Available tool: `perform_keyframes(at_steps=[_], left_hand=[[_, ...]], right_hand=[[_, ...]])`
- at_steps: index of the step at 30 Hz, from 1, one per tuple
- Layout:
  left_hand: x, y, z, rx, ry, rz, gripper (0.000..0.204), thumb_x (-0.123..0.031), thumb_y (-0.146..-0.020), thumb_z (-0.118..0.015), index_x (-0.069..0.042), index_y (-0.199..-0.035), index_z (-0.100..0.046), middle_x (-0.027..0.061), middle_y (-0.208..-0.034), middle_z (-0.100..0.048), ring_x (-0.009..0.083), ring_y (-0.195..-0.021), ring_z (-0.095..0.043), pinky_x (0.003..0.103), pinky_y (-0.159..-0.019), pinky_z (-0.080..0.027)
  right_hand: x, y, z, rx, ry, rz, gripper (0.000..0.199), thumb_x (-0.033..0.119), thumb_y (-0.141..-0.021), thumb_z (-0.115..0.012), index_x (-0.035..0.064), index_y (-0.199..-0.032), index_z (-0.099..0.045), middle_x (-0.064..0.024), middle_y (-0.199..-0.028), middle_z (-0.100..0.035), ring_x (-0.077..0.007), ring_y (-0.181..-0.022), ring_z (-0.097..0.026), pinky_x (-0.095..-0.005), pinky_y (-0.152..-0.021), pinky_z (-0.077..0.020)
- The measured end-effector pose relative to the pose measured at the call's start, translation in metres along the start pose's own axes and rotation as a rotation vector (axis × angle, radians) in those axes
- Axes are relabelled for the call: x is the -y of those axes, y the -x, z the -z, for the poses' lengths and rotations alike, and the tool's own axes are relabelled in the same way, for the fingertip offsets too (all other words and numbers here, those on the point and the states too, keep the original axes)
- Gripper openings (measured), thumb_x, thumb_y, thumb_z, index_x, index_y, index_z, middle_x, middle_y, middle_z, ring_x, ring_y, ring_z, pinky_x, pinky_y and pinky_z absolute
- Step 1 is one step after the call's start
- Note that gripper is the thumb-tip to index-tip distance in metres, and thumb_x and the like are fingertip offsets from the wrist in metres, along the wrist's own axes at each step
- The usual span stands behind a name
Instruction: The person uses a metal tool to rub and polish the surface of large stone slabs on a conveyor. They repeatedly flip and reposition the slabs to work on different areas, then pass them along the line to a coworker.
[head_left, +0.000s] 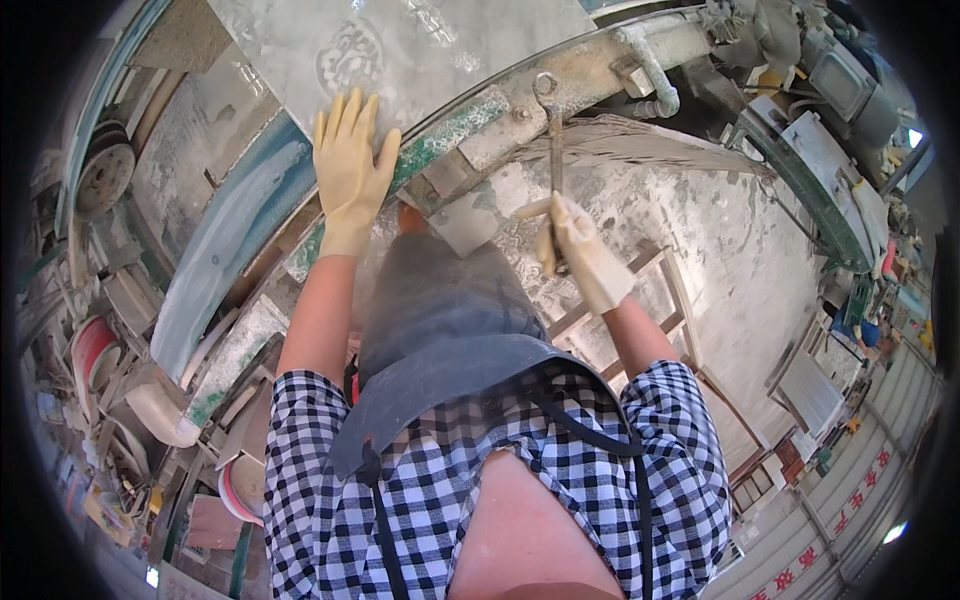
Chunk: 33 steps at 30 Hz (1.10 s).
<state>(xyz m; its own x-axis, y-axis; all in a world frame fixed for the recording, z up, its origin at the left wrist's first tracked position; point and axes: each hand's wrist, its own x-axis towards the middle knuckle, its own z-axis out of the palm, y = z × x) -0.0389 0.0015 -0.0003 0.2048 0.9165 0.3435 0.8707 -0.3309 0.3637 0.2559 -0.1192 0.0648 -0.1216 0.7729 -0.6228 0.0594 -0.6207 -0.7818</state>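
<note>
My left hand (354,175), in a cream rubber glove, lies with its fingers stretched out at the near edge of a wet, pale grey slab (455,60). In my right hand (582,245), gloved the same way, is a metal wrench (556,145). Its shaft points away from me, and the ring end is by the machine's pale metal rail (590,75). Whether the ring touches the rail I cannot tell. Below the slab's edge run a worn green strip (450,138) and small metal blocks.
A curved blue-grey panel (225,250) stands left of my left arm. Discs and clutter crowd the far left. A wooden frame (680,300) is on the stained floor (740,245) beyond my right forearm. At the right stands a green-edged metal structure (815,190).
</note>
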Motion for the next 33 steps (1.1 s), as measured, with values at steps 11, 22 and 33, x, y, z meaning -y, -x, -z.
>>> perform_keyframes(at_steps=[11,22,33], left_hand=[[0.002,0.001,-0.002,0.034,-0.034,0.016,0.051,-0.03,-0.091,-0.067,-0.004,-0.134,-0.061,0.0172,-0.142,-0.057,0.0358,-0.136,-0.047,0.051,-0.118,-0.029],[0.001,-0.002,0.0,0.015,-0.016,0.006,0.048,-0.028,-0.09,-0.068,-0.005,-0.132,-0.061,0.0175,-0.141,-0.058,0.0371,-0.135,-0.048,0.052,-0.116,-0.031],[-0.001,0.001,-0.002,0.012,-0.036,-0.009,0.048,-0.027,-0.091,-0.069,-0.005,-0.132,-0.062,0.0178,-0.141,-0.058,0.0378,-0.135,-0.048,0.051,-0.116,-0.032]], right_hand=[[0.031,-0.03,0.096,0.088,0.478,-0.303,0.049,0.042,-0.109,-0.043,0.0027,-0.096,-0.07,-0.0009,-0.046,-0.052,-0.01,-0.032,-0.045,-0.0275,-0.032,-0.034],[0.011,-0.023,0.03,-0.053,0.362,-0.474,0.058,0.055,-0.106,-0.04,0.0037,-0.11,-0.065,-0.0071,-0.075,-0.065,-0.0196,-0.058,-0.061,-0.0317,-0.054,-0.0522],[-0.052,-0.043,-0.092,-0.211,-0.514,-0.04,0.059,0.051,-0.108,-0.037,0.0003,-0.094,-0.064,-0.0026,-0.053,-0.049,-0.015,-0.04,-0.048,-0.0311,-0.038,-0.0439]])
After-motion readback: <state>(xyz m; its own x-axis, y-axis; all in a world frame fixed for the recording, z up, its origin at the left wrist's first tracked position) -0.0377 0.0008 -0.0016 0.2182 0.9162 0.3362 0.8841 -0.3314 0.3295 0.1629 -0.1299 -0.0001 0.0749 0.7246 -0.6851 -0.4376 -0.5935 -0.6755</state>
